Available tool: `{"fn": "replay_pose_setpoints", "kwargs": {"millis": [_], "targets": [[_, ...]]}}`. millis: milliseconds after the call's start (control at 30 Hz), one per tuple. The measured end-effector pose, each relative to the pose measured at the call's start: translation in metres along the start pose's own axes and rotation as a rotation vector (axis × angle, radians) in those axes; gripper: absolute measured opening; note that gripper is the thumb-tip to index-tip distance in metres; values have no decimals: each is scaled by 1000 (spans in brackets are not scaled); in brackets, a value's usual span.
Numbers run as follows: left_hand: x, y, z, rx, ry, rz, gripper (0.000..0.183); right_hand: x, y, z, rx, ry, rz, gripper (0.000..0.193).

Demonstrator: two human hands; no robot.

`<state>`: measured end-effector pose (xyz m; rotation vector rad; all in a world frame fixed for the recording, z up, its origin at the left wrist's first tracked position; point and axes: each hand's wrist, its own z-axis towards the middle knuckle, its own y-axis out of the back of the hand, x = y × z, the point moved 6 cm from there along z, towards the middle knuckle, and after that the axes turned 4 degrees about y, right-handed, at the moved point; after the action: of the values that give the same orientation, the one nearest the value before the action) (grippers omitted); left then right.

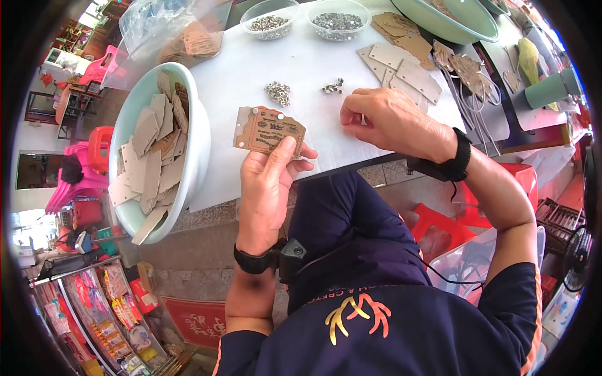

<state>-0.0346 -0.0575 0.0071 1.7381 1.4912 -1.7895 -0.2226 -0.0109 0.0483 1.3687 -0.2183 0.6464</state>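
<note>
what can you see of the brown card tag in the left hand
The card tag is a flat brown piece, cardboard by its look, with dark print on its face and small round metal studs at its upper corners. A paler layer shows along its left edge. The left hand holds it up by its lower edge, thumb on the face, above the white table. Nothing else touches it.

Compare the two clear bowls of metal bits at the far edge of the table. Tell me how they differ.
The left clear bowl is slightly smaller and holds a thin heap of metal pieces that leaves much of its bottom bare; the right clear bowl is wider, and its pieces spread over nearly the whole bottom. Both are round, see-through and shallow, stand side by side on the white table and hold small silvery pieces.
</note>
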Motion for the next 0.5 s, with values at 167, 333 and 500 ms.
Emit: {"fn": "replay_pose_setpoints", "kwargs": {"millis": [167,333,500], "targets": [[1,-1,0,-2,2,22,18,10,0,0,28,44,-170,11],[2,-5,-1,-33,-19,59,19,11,-4,1,62,41,-228,10],[1,-10,-1,-74,-120,105,18,16,1,-3,-184,13,113,10]]}}
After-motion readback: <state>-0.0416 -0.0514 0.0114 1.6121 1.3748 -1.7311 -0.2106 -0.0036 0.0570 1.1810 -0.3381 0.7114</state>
